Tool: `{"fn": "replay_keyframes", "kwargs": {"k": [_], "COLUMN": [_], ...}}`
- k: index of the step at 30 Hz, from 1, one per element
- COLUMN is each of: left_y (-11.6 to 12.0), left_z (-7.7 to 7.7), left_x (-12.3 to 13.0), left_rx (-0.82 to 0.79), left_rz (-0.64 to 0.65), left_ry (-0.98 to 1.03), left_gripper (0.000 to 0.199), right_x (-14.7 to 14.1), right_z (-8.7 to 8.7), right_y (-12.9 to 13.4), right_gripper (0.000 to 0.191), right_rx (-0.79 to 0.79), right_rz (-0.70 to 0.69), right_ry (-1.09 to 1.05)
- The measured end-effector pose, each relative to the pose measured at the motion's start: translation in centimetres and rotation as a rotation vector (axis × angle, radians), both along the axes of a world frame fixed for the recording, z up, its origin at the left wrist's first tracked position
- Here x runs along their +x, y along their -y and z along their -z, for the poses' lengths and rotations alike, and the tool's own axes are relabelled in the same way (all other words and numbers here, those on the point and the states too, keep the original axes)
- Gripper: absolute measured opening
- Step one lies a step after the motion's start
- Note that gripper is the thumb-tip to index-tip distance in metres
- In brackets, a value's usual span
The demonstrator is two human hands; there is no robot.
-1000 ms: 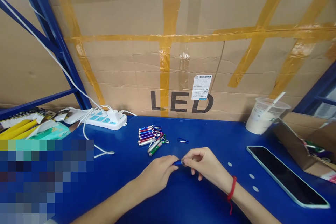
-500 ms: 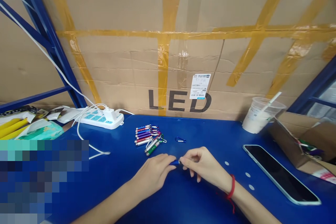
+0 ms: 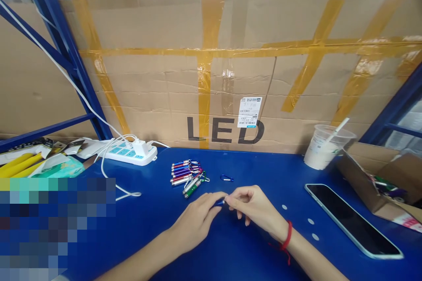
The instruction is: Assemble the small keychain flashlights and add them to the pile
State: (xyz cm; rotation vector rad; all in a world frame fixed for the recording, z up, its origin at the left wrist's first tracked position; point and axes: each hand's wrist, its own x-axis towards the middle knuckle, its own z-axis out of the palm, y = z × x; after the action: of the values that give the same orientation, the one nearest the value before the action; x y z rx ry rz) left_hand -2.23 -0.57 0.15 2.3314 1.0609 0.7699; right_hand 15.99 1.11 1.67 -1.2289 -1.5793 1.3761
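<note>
One slim blue metal tube (image 3: 219, 203) was pinched in the left hand (image 3: 195, 218), the right hand (image 3: 253, 204) pinching its end, one blue metal carabiner (image 3: 227, 179) lay beyond, three flat whitish discs (image 3: 311, 221) rightward.

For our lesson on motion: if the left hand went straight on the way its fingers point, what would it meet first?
Most likely the right hand, just ahead at the end of the small blue tube the left hand holds; exact depth is unclear.
</note>
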Motion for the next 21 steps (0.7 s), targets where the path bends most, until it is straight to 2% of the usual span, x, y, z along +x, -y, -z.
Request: {"fn": "replay_keyframes", "kwargs": {"k": [7,11,13,16,18,21], "left_y": [0.5,0.1,-0.3,-0.8,-1.1,-1.3], "left_z": [-0.8,-0.6,-0.5,-0.4,-0.5,-0.3], "left_x": [0.1,0.2,0.2,-0.1,-0.2,-0.3], "left_rx": [-0.095,-0.129,-0.149,-0.191,-0.23,-0.274], "left_rz": [0.018,-0.021,-0.047,-0.062,-0.049,-0.004], "left_ry": [0.064,0.112,0.151,0.207,0.234,0.253], "left_gripper": [0.027,0.025,0.025,0.026,0.026,0.026], "right_x": [-0.3,-0.4,-0.1,0.6,1.0,1.2], "right_z": [0.3,0.4,0.3,0.1,0.1,0.2], "right_y": [0.1,0.0,-0.1,-0.3,-0.4,-0.3], "right_gripper": [0.036,0.036,0.034,0.025,0.019,0.017], "right_rx": [-0.024,0.02,0.153,0.504,0.726,0.955], "right_rz": [-0.012,-0.003,0.047,0.103,0.058,-0.043], "right_ry": [0.026,0.069,0.107,0.166,0.207,0.311]}}
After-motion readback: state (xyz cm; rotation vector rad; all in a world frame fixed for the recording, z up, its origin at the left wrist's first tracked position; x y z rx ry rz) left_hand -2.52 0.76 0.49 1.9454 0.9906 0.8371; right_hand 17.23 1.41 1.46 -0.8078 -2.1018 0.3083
